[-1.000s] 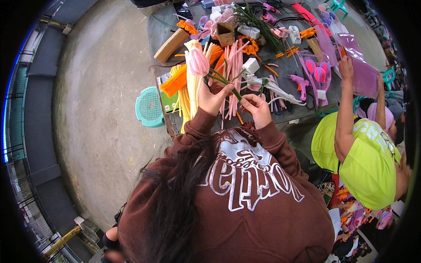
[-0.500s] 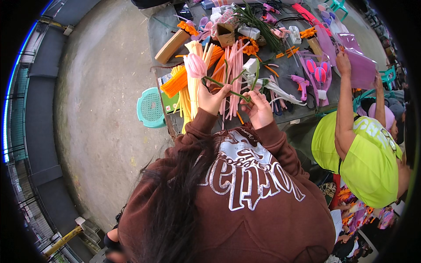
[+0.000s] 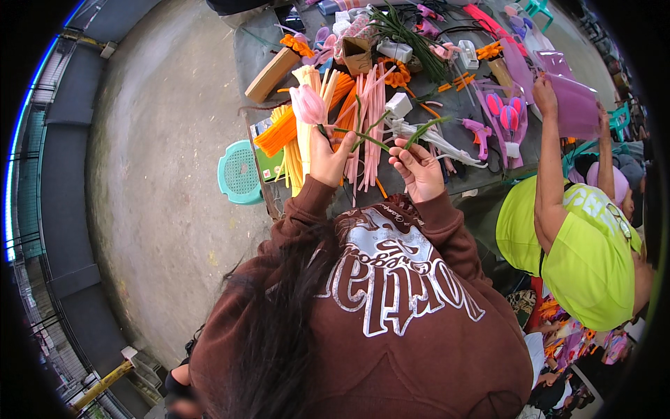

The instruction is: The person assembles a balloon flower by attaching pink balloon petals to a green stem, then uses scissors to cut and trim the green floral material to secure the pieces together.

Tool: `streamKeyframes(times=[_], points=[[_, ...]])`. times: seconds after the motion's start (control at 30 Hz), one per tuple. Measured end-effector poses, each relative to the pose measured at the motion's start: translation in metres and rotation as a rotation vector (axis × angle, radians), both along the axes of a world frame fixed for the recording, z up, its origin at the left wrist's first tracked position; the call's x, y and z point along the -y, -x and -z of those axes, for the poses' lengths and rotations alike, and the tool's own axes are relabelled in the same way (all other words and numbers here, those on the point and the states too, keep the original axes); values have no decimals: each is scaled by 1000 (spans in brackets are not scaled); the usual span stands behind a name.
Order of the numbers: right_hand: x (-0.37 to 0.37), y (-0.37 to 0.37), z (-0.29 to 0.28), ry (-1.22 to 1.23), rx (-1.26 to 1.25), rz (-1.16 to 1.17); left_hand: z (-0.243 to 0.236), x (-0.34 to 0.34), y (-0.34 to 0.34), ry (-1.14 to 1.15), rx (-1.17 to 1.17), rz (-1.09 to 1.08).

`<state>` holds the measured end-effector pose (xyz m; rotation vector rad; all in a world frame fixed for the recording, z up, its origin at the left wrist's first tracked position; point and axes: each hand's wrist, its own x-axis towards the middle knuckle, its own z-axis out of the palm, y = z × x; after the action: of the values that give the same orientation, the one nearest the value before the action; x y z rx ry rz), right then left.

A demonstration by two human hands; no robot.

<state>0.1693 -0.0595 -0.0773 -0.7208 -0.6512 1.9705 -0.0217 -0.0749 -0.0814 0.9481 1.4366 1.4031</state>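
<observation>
A pink pipe-cleaner tulip [image 3: 308,105] with a green stem is upright in my left hand [image 3: 328,157], whose thumb and fingers grip the stem below the bloom. Green pipe cleaners [image 3: 373,141] run from there to my right hand [image 3: 417,171], where they bend into a V and one piece rises to the upper right. My right fingertips pinch that bend, palm turned partly up. Behind my hands lie bundles of cream [image 3: 304,73], orange [image 3: 272,136] and pink [image 3: 368,160] pipe cleaners, with white strands [image 3: 447,148] to the right.
The grey table [image 3: 255,42] carries cardboard pieces [image 3: 263,77], orange flowers, green stems, pink glue guns [image 3: 478,133] and a wrapped bouquet [image 3: 511,122]. A teal stool [image 3: 237,171] stands on the concrete floor [image 3: 153,174] at left. A co-worker [image 3: 572,251] in lime holds pink wrapping at right.
The green piece between my hands has gone from straight to bent, its free end now leaning rightward. My left hand shifted slightly left and my right fingertips moved up and right with the bend.
</observation>
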Motion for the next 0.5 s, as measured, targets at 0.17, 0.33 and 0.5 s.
streamKeyframes(times=[0.17, 0.33, 0.5], points=[[-3, -9, -11, -43, 221, -16, -21, 2, -4, -246, -484, -73], [-11, -27, -18, -250, 441, 59, -29, -4, 5, -183, -206, 58], [-12, -42, -27, -220, 442, 122, -16, -16, 11, -190, -379, 5]])
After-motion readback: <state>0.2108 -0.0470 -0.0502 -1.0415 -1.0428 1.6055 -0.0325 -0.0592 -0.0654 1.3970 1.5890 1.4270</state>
